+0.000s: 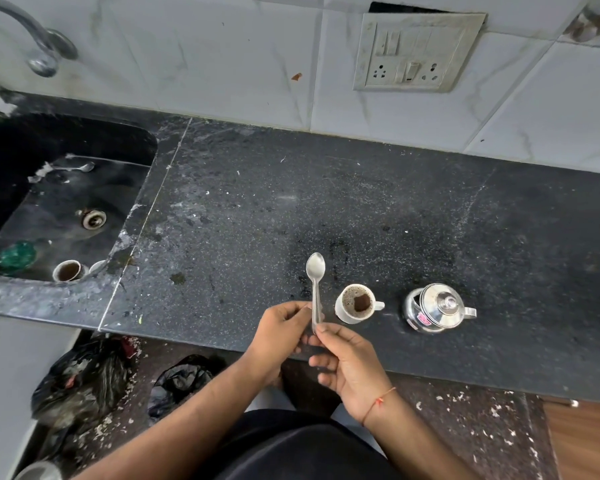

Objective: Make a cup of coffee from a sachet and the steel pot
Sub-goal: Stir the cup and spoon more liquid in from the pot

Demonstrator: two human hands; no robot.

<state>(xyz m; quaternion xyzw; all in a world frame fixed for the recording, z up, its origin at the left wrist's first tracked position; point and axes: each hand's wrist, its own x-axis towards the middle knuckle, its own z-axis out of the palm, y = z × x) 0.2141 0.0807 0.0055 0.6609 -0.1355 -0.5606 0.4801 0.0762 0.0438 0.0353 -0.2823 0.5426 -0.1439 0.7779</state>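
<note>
A small white cup (343,315) stands near the front edge of the black counter, holding dark liquid with a clump of coffee powder floating on it. To its right stands the lidded steel pot (433,308). A steel spoon (315,282) points away from me, its bowl up and left of the cup. Both hands pinch its handle: my left hand (278,332) from the left, my right hand (352,363) from below. No sachet shows.
A black sink (59,209) at the left holds a used cup (68,271), a green scrubber (16,255) and a spoon. A tap (32,36) hangs above it. A switchboard (416,51) is on the tiled wall. Black rubbish bags (84,379) lie on the floor.
</note>
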